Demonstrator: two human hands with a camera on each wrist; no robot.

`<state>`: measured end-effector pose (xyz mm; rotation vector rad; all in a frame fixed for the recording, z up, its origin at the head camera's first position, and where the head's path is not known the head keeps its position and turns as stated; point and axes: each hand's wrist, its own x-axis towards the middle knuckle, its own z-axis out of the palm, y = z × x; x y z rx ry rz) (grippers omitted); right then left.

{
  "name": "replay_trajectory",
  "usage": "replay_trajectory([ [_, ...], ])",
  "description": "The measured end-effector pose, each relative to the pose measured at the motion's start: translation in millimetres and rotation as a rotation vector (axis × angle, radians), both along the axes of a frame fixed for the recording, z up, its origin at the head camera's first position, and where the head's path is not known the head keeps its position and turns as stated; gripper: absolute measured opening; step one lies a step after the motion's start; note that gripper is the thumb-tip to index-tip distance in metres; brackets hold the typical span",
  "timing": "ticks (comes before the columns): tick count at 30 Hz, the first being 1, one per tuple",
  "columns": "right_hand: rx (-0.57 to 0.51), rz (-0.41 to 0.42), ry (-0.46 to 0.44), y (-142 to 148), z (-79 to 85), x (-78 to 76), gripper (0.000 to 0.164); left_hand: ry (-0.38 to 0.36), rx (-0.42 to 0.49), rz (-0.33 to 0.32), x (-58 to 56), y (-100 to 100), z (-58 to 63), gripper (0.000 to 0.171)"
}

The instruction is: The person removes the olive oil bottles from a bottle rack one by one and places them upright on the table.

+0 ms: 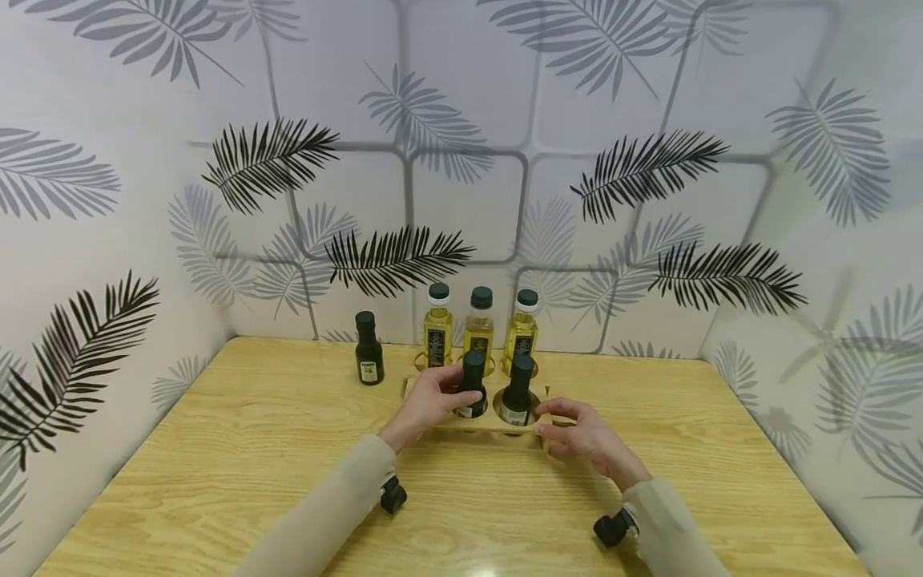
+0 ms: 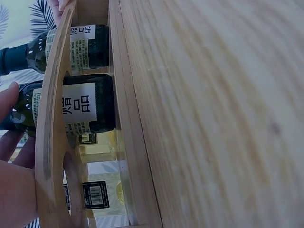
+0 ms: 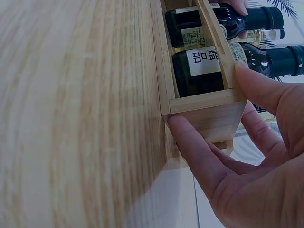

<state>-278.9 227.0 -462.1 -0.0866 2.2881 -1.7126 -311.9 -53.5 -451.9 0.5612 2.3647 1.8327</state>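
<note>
A wooden bottle rack (image 1: pixel 497 428) stands on the table with bottles upright in its round holes. My left hand (image 1: pixel 430 402) grips a small dark green bottle (image 1: pixel 473 372) by its upper part; in the left wrist view this bottle (image 2: pixel 84 103) sits through a front-row hole. Beside it stands a second dark bottle (image 1: pixel 517 385), also in a front hole. At the rack's right end is my right hand (image 1: pixel 587 437). In the right wrist view its thumb lies at the top board and a finger against the end panel (image 3: pixel 204 116), holding the rack.
Three yellow oil bottles with green caps, left (image 1: pixel 437 332), middle (image 1: pixel 478 335) and right (image 1: pixel 521 332), fill the rack's back row. Another dark bottle (image 1: pixel 369 349) stands on the table at the back left. The patterned wall (image 1: pixel 461 200) rises behind the table.
</note>
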Motion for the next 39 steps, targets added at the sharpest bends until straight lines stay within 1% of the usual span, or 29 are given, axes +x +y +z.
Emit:
replay_trajectory([
  [4, 0.002, 0.000, -0.003, -0.6, 1.0, 1.0, 0.039, -0.010, -0.004, -0.011, -0.4, 0.0, -1.9, 0.039],
  [7, 0.006, 0.005, -0.003, -0.7, 1.5, 1.9, 0.040, -0.032, 0.014, -0.010, -0.5, -0.2, -2.3, 0.040],
  [15, 0.007, 0.007, -0.003, 0.2, 2.3, 0.4, 0.040, -0.040, 0.058, 0.011, -3.0, -0.6, -1.5, 0.040],
  [18, 0.005, 0.007, -0.003, 0.3, 2.6, 0.1, 0.039, -0.059, 0.083, 0.022, -3.5, -0.3, -0.5, 0.041],
  [25, 0.011, 0.007, -0.007, 0.2, 2.3, 1.1, 0.043, -0.102, 0.158, 0.074, -2.9, 0.6, 1.2, 0.042],
  [27, 0.008, 0.009, -0.006, 0.5, 2.6, 1.2, 0.043, -0.113, 0.180, 0.077, -3.9, 0.7, 1.4, 0.043],
  [33, -0.001, 0.004, 0.004, 1.7, 3.0, 1.9, 0.041, -0.110, 0.237, 0.051, -5.5, -0.9, 1.0, 0.046],
  [36, -0.002, 0.006, 0.004, 1.4, 2.7, 2.2, 0.043, -0.118, 0.259, 0.057, -5.3, -2.8, 0.6, 0.042],
  [39, -0.003, 0.009, -0.002, 0.8, 2.7, 2.5, 0.043, -0.116, 0.259, 0.072, -4.8, -4.6, 1.6, 0.035],
])
